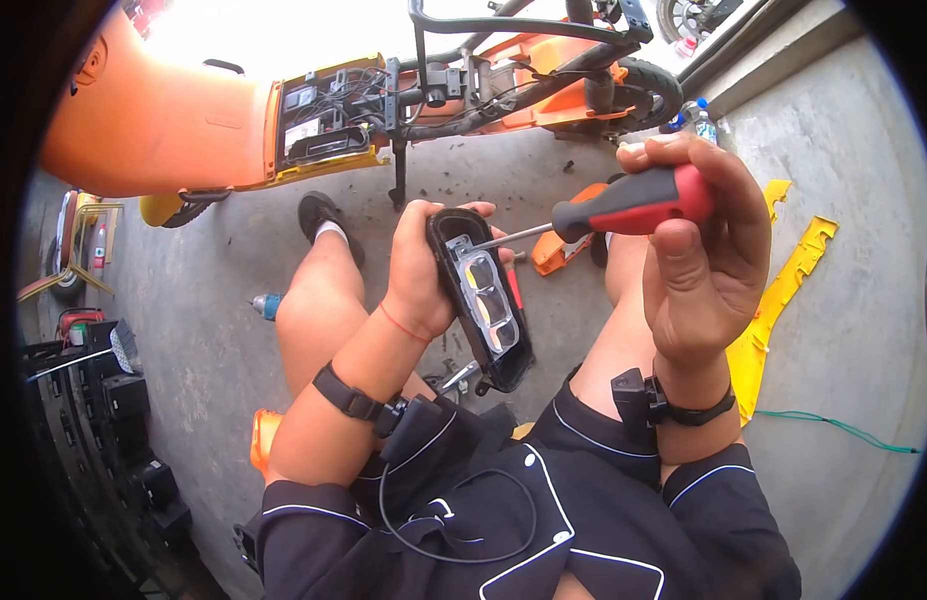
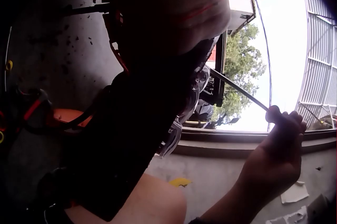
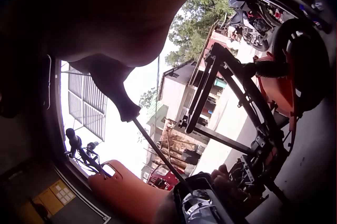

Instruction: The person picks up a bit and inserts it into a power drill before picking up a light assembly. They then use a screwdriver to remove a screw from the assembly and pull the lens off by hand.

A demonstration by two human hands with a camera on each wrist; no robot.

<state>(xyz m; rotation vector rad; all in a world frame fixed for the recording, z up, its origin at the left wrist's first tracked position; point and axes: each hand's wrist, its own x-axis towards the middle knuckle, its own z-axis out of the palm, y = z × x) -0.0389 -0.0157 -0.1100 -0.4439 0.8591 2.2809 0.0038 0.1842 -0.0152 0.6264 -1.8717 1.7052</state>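
In the head view my left hand grips a black oblong lamp housing with a clear three-lens unit inside. My right hand holds the red and black handle of a screwdriver, thumb below and fingers above. Its shaft runs left, and the tip meets the upper end of the lens unit near a small metal bracket. The right wrist view also shows the shaft reaching down to the lamp. In the left wrist view my right hand is at the screwdriver's handle end.
An orange vehicle body with a bare black frame stands across the top. On the concrete floor lie an orange part, a long yellow panel, a green cord and a blue tool. Black parts are stacked at left.
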